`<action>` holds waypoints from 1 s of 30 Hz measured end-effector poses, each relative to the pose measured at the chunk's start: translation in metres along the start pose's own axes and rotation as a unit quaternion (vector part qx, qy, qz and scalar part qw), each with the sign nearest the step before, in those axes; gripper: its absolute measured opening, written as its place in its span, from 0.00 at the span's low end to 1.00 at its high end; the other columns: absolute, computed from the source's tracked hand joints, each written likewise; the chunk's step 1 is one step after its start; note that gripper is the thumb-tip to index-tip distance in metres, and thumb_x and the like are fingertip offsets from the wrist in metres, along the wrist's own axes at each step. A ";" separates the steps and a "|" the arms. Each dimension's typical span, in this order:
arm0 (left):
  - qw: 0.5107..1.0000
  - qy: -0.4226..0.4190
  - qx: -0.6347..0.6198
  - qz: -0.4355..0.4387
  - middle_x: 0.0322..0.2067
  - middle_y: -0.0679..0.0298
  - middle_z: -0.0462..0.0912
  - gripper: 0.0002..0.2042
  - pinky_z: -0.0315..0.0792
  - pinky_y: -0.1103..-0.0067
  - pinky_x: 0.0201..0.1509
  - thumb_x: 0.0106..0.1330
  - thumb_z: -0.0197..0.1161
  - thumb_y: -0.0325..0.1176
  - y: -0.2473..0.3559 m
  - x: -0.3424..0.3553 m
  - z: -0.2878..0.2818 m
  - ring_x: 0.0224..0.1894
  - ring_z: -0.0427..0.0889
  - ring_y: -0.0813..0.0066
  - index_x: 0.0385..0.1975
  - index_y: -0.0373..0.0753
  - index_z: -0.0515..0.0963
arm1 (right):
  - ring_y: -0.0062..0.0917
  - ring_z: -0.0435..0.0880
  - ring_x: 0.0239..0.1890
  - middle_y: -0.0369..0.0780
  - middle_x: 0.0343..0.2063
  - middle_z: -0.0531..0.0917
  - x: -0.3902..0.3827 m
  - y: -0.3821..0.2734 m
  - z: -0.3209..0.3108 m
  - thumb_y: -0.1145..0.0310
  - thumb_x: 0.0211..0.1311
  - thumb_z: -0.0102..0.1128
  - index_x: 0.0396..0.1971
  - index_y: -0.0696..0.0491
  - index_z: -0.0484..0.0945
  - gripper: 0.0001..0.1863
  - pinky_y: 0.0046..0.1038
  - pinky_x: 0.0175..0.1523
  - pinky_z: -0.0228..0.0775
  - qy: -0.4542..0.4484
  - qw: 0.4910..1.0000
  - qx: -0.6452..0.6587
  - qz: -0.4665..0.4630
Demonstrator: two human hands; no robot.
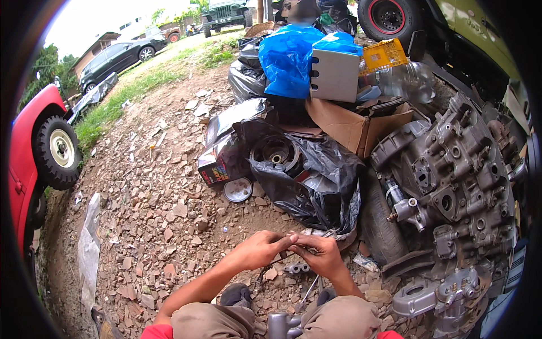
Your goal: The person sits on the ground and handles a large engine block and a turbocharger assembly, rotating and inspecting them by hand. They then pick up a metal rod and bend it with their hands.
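Observation:
My left hand [261,249] and my right hand [323,255] meet in front of me, fingertips pinched together. Whatever lies between the fingers is too small to make out. A thin dark strand shows just under the left hand; I cannot tell whether it is held. Below the hands, a small grey metal part with round holes [297,268] rests on the rubble. Close by, a thin metal rod [309,288] slants between my shoes. Nearer still, a grey metal pipe-shaped part [278,326] stands between my knees.
Ahead lies a black plastic bag [333,192] with a round metal part [275,151], beside a printed box [217,164] and a round lid [237,190]. Greasy engine castings [451,175] and a tyre [379,220] crowd the right. A red vehicle [31,164] stands left.

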State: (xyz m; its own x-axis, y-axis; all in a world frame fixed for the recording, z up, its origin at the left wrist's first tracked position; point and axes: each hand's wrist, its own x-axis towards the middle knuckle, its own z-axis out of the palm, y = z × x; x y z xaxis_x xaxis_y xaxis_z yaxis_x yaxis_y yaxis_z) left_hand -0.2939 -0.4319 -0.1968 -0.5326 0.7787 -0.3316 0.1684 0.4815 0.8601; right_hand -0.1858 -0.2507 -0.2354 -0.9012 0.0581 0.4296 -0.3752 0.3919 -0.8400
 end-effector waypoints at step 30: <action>0.989 -0.059 0.133 0.015 0.36 0.55 0.84 0.31 0.73 0.72 0.41 0.66 0.59 0.59 0.014 -0.001 -0.011 0.36 0.80 0.70 0.48 0.31 0.79 | 0.32 0.86 0.49 0.40 0.35 0.88 0.002 -0.006 -0.014 0.75 0.52 0.73 0.31 0.55 0.85 0.07 0.36 0.60 0.76 -0.037 0.989 -0.071 -0.122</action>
State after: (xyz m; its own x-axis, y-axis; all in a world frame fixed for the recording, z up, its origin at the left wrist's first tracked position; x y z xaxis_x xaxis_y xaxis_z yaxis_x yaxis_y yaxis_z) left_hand -0.3003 -0.4304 -0.1804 -0.4272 0.8276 -0.3641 0.4037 0.5349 0.7422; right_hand -0.1824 -0.2406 -0.2246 -0.8029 -0.1205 0.5839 -0.5543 0.5114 -0.6567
